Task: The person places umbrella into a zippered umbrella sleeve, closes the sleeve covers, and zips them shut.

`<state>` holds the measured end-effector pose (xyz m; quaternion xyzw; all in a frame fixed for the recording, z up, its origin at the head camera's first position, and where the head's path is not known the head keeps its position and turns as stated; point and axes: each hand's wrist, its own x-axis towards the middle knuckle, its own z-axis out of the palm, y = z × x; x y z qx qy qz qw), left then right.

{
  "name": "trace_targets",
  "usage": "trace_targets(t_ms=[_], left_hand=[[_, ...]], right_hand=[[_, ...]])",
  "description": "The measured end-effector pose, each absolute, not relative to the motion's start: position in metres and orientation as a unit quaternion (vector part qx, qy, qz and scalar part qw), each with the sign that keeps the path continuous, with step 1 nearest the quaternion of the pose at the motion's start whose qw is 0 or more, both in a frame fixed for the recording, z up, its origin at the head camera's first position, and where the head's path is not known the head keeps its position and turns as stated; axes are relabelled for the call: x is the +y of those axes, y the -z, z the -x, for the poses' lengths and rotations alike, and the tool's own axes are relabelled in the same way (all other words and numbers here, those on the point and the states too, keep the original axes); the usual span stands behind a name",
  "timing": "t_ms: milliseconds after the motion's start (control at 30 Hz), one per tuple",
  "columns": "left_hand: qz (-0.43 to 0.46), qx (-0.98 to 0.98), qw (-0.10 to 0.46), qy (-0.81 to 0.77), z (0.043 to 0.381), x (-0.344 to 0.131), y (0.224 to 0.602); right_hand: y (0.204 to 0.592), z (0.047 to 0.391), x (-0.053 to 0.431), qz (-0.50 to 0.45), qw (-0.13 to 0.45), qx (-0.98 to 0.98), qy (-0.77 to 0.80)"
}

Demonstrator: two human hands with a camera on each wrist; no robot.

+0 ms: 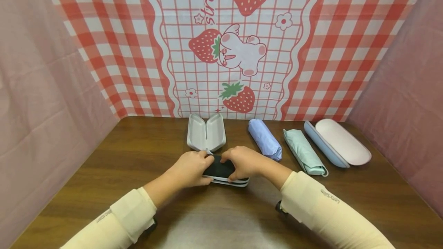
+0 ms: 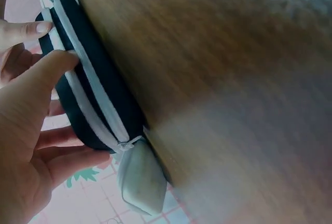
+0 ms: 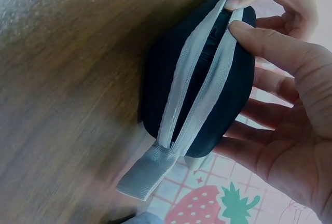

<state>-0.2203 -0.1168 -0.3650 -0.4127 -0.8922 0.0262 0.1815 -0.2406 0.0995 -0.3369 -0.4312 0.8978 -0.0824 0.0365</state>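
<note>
A black zip case with white zipper tape lies on the table in front of me. Its two tapes stand apart along the near side, leaving a dark slit between them. My left hand holds the left part of the case, thumb at the slit and fingers over the far side. On the right part, my right hand grips in the same way, its thumb on the upper tape. The thumbs are close together in the right wrist view. A grey fabric tab sticks out at one end.
Just behind the black case stands an open grey case. To the right lie a folded blue umbrella, a folded mint umbrella and an open blue case with pale pink inside. A strawberry-print cloth hangs behind the table.
</note>
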Motion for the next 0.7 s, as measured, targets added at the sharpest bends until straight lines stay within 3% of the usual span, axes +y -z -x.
trace_targets(t_ms=[500, 700], left_hand=[[0.417, -0.896, 0.050, 0.142, 0.228, -0.140, 0.353], [0.330, -0.886, 0.005, 0.327, 0.242, -0.164, 0.353]], right_hand=[[0.340, 0.233, 0.098, 0.438, 0.013, 0.898, 0.035], [0.341, 0.232, 0.100, 0.432, 0.003, 0.901, 0.037]])
